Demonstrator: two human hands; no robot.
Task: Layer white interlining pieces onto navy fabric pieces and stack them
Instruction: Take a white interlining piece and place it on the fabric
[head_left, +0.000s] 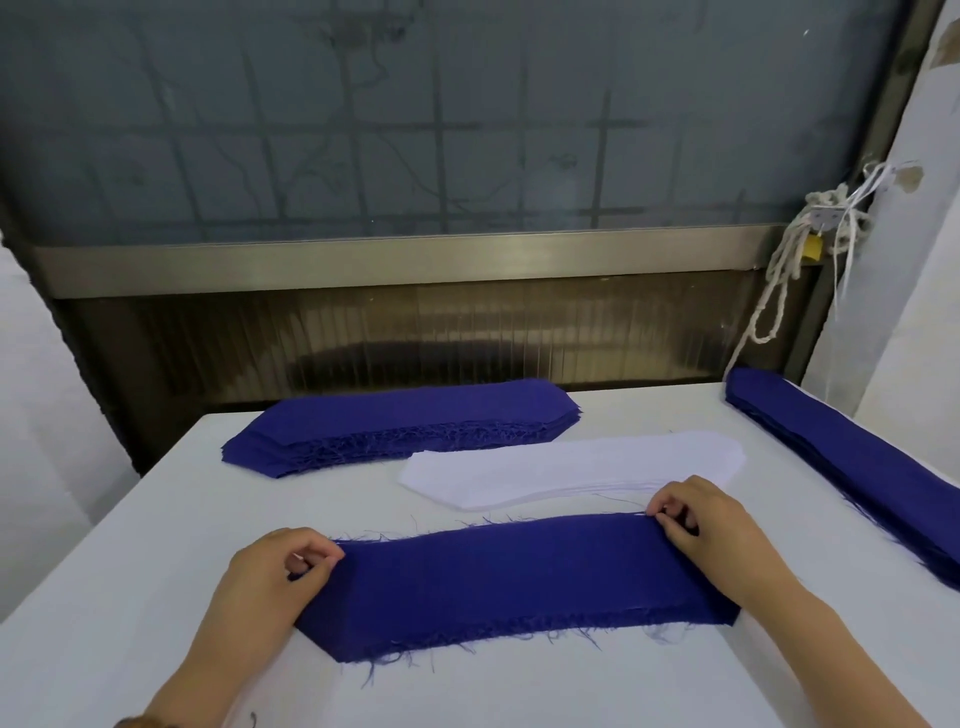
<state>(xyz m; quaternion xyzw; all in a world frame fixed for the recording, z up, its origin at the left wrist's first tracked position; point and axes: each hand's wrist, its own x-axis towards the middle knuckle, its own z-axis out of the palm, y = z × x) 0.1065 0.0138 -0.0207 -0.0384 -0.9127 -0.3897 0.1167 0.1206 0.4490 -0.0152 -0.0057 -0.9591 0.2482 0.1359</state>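
A navy fabric piece (509, 582) with frayed edges lies flat on the white table in front of me. My left hand (283, 566) pinches its far left corner. My right hand (696, 512) pinches its far right corner, where a thin white edge shows under the navy cloth. Just beyond it sits a low stack of white interlining pieces (571, 470). Behind that, at the back left, lies a thick stack of navy pieces (400, 421). A third navy stack (852, 462) runs along the table's right edge.
The white table (156, 519) ends at a metal-framed window wall (415, 260) at the back. A knotted white cord (789, 270) hangs at the back right corner. White cloth hangs on both sides of the table.
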